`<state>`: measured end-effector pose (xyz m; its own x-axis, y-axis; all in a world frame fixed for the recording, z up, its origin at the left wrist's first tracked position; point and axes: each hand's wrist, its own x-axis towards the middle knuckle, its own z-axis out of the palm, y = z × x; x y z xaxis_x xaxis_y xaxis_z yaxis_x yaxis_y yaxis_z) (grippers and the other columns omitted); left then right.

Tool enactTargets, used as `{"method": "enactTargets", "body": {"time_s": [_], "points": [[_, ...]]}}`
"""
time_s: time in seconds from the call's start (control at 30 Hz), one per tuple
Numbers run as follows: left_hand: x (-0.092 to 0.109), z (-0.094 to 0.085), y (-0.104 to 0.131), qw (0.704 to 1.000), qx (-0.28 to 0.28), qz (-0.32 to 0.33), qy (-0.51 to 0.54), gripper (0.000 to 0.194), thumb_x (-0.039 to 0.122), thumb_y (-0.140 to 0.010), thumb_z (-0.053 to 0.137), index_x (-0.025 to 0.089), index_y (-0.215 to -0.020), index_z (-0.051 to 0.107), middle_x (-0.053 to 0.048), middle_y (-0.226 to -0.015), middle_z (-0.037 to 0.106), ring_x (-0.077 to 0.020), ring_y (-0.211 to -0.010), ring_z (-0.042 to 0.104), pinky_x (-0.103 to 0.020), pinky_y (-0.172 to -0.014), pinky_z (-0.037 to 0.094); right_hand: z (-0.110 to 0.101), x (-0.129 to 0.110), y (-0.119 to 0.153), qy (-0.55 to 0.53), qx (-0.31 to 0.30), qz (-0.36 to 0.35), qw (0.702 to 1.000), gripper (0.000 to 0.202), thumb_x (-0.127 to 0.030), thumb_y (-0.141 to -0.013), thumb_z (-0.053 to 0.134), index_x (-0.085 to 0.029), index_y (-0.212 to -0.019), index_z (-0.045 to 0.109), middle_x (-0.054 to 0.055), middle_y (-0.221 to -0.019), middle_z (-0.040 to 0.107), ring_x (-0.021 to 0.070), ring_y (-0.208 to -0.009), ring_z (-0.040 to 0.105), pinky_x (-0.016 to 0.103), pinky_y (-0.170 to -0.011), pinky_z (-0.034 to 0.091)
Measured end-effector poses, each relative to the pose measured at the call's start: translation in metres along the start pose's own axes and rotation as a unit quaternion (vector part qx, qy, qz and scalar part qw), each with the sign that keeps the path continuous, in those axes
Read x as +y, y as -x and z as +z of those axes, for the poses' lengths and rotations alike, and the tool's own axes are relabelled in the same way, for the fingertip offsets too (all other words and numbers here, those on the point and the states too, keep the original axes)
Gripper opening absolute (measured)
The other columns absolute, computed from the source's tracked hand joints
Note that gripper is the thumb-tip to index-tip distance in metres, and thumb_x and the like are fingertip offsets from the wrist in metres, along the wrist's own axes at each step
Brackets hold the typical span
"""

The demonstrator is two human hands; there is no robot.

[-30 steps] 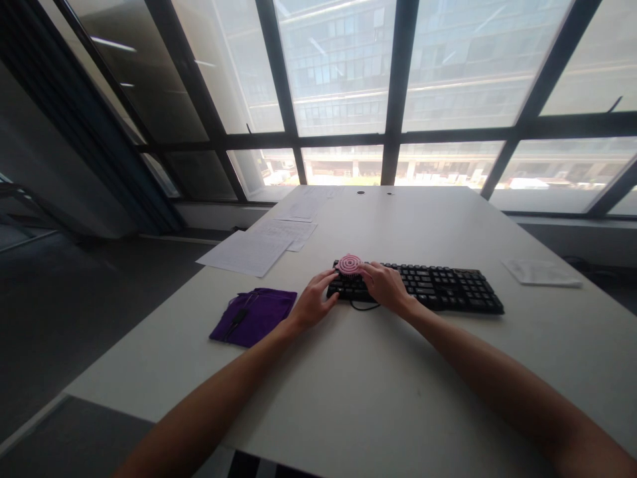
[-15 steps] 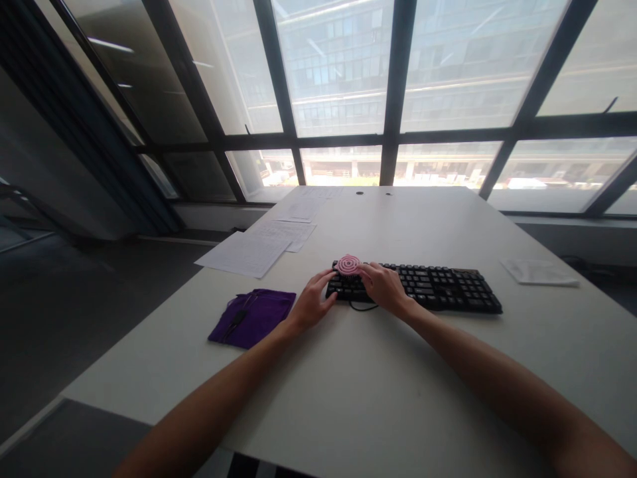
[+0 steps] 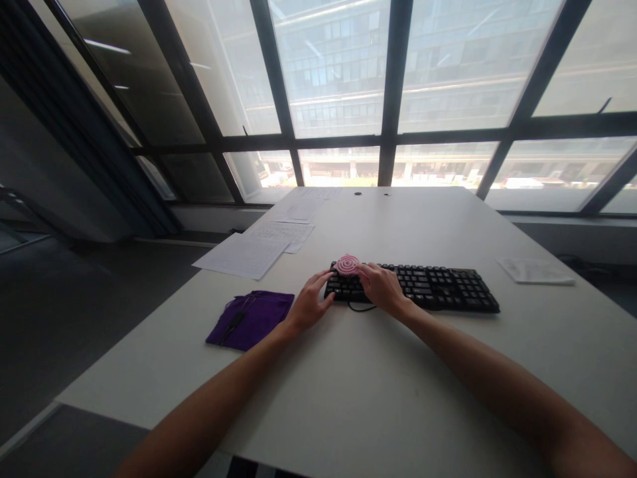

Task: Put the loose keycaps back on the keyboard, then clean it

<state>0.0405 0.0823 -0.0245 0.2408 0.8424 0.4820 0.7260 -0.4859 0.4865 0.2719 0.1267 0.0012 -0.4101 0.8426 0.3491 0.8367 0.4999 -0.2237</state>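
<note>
A black keyboard [image 3: 438, 289] lies crosswise on the white table. On its left end sits a round pink piece [image 3: 347, 265] with concentric rings on top and a ribbed or bristly lower edge; its exact kind is hard to make out. My right hand [image 3: 382, 285] reaches over the keyboard, fingers closed on the right rim of the pink piece. At the keyboard's left end, my left hand [image 3: 309, 302] has its fingers and thumb around the corner edges, fingertips close beside the pink piece. A cable [image 3: 361, 309] curls out from the keyboard's front edge.
A purple cloth pouch [image 3: 251, 320] with a dark cord lies left of my left hand. Printed sheets [image 3: 243, 254] lie along the table's left edge. A flat whitish packet [image 3: 535, 272] rests at the right. Large windows [image 3: 338, 73] stand beyond the table.
The whole view has shifted very slightly. Both hands and the pink piece keep nearly the same place on the keyboard.
</note>
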Motion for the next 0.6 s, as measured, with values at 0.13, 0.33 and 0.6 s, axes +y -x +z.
{"method": "enactTargets", "body": {"time_s": [0.13, 0.33, 0.6], "points": [[0.0001, 0.0000, -0.0003, 1.000, 0.000, 0.001, 0.003, 0.050, 0.021, -0.089, 0.060, 0.021, -0.139, 0.055, -0.012, -0.144, 0.056, -0.0270, -0.137, 0.050, -0.050, -0.118, 0.040, -0.0006, 0.0001, -0.0005, 0.002, -0.001, 0.007, 1.000, 0.040, -0.036, -0.106, 0.033, -0.030, -0.134, 0.060, 0.008, -0.117, 0.070, 0.0225, -0.097, 0.069, 0.029, -0.078, 0.047], [-0.0006, 0.0000, -0.0004, 1.000, 0.000, 0.004, 0.004, 0.051, 0.022, -0.089, 0.060, 0.021, -0.139, 0.054, -0.011, -0.144, 0.056, -0.0263, -0.137, 0.050, -0.048, -0.118, 0.039, -0.0003, -0.0027, 0.0003, 0.005, -0.003, 0.008, 1.000, 0.041, -0.037, -0.106, 0.032, -0.029, -0.133, 0.061, 0.008, -0.115, 0.070, 0.0228, -0.096, 0.069, 0.030, -0.078, 0.047], [0.0007, -0.0002, -0.0002, 1.000, 0.002, 0.000, 0.003, 0.050, 0.021, -0.089, 0.059, 0.020, -0.139, 0.055, -0.012, -0.143, 0.056, -0.0265, -0.136, 0.050, -0.048, -0.118, 0.039, -0.0008, -0.0025, 0.0003, 0.007, 0.003, 0.034, 0.999, 0.039, -0.037, -0.106, 0.033, -0.028, -0.130, 0.063, 0.009, -0.114, 0.070, 0.0223, -0.094, 0.069, 0.028, -0.075, 0.045]]}}
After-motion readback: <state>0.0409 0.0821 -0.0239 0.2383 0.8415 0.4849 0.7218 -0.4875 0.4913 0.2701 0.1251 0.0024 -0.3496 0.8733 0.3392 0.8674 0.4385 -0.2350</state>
